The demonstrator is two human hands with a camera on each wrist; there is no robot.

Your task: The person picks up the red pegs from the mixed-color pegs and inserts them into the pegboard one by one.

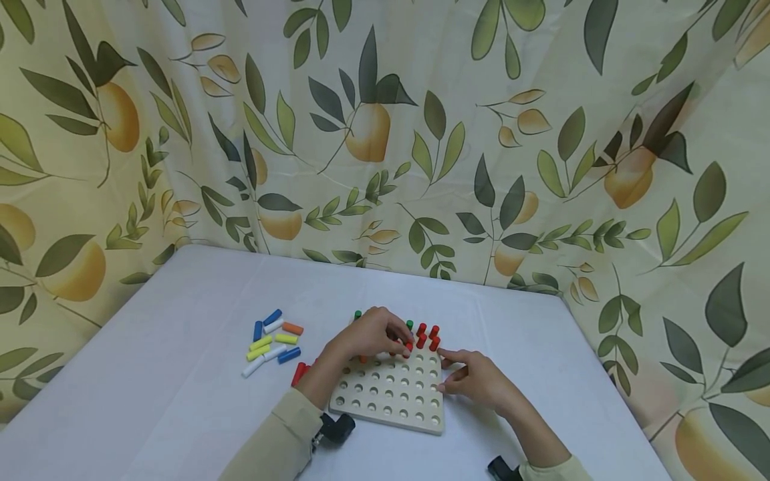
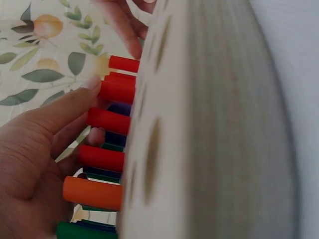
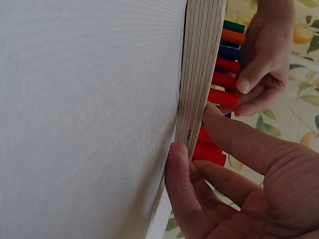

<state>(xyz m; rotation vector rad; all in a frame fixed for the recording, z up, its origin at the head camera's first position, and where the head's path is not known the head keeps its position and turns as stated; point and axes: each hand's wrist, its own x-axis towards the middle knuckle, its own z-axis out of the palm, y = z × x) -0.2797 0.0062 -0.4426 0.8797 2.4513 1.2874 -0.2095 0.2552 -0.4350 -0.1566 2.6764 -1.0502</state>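
Observation:
A wooden pegboard (image 1: pixel 394 419) with rows of round holes lies on the table, its far rows carrying upright red, green, orange and blue pegs. Reaching over it from the left, my left hand (image 1: pixel 371 333) pinches a red peg (image 2: pixel 117 91) that stands in a row of red pegs, the thumb tip at its upper end. An orange peg (image 2: pixel 92 193) and a green peg (image 2: pixel 85 231) stand nearer the left wrist camera. My right hand (image 1: pixel 481 379) grips the board's right side, thumb at the top edge and a finger (image 3: pixel 180 174) against the lower edge.
Loose blue, white, yellow and orange pegs lie left of the board, among them a yellow peg (image 1: pixel 287 339). A few red pegs (image 1: pixel 299 373) lie by the left forearm. White cloth covers the table (image 1: pixel 180 374); a patterned curtain (image 1: pixel 445 133) hangs behind.

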